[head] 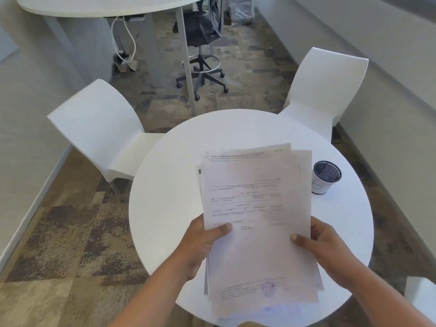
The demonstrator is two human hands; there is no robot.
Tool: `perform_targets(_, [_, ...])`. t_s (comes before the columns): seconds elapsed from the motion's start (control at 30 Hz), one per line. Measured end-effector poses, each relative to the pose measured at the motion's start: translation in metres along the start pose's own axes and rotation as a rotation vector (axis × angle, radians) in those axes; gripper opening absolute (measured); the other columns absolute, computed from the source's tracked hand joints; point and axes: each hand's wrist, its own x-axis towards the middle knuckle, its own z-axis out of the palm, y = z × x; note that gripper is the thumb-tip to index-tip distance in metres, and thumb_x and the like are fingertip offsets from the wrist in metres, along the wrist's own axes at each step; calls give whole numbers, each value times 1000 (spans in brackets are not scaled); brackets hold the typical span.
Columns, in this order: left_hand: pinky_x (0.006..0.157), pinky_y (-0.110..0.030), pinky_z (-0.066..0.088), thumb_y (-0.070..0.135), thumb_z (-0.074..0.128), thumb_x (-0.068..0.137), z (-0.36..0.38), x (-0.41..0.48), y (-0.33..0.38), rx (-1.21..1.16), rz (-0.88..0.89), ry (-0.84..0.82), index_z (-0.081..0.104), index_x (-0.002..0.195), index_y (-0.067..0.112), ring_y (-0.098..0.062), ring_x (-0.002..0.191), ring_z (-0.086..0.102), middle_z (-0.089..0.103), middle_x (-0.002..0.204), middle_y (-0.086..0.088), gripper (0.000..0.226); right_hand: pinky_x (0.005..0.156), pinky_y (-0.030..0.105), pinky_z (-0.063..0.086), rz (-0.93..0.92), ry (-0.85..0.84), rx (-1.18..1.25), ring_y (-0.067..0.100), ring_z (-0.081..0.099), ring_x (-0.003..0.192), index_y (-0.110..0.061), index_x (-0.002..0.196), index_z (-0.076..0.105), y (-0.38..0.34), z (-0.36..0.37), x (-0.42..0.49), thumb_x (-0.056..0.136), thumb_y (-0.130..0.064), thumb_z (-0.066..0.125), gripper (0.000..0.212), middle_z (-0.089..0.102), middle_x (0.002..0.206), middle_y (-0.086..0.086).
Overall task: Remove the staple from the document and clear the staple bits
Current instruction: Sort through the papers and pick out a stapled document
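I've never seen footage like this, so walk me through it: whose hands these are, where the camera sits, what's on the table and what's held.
There is no machine here. A person wears one wide-angle camera on the head, looking forward and down, so you see their own two hands. The left hand and the right hand hold a stack of papers by its side edges, thumbs on top, above a round white table. On the table stands a cup, to the right of the papers. Two white chairs stand behind the table. The print is blurred, and no staple can be made out.
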Motion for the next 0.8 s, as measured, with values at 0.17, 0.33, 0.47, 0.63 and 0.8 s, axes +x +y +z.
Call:
perform_targets(0.17, [82, -26, 59, 12, 68, 93, 17, 9, 7, 51, 191, 121, 75, 105, 27, -13, 101, 74, 78, 108, 5, 20, 80, 49, 60, -135, 164, -130, 35, 73, 92, -5, 104, 71, -15, 6, 7, 87, 5, 62, 22, 78, 97, 13])
perform_targets(0.33, [80, -30, 61, 6, 75, 86, 23, 18, 1, 185, 458, 234, 72, 110, 24, -12, 99, 72, 76, 104, 6, 31, 67, 21, 59, -302, 293, -260, 12, 74, 81, -22, 87, 72, -22, 14, 6, 84, 3, 69, 26, 78, 83, -11])
perform_targets(0.47, [82, -25, 59, 1, 75, 84, 26, 27, -14, 141, 453, 215, 73, 111, 25, -12, 101, 71, 76, 106, 10, 36, 60, 16, 53, -273, 270, -248, 4, 71, 72, -30, 93, 70, -7, 18, 7, 82, 2, 72, 33, 78, 84, -13])
perform_targets(0.63, [82, -38, 59, 9, 70, 92, 26, 36, -26, 256, 444, 214, 77, 108, 28, -14, 95, 72, 78, 99, 7, 26, 64, 13, 52, -232, 285, -288, 9, 70, 91, -33, 106, 67, -2, 12, 5, 79, -4, 77, 40, 75, 97, -20])
perform_targets(0.8, [67, -21, 50, 0, 64, 87, 24, 31, -2, 529, 737, 233, 78, 94, 25, 0, 78, 66, 74, 85, 16, 29, 109, 29, 32, -560, 462, -855, 7, 41, 134, -28, 148, 34, -56, 3, -13, 72, -21, 83, 91, 39, 145, -23])
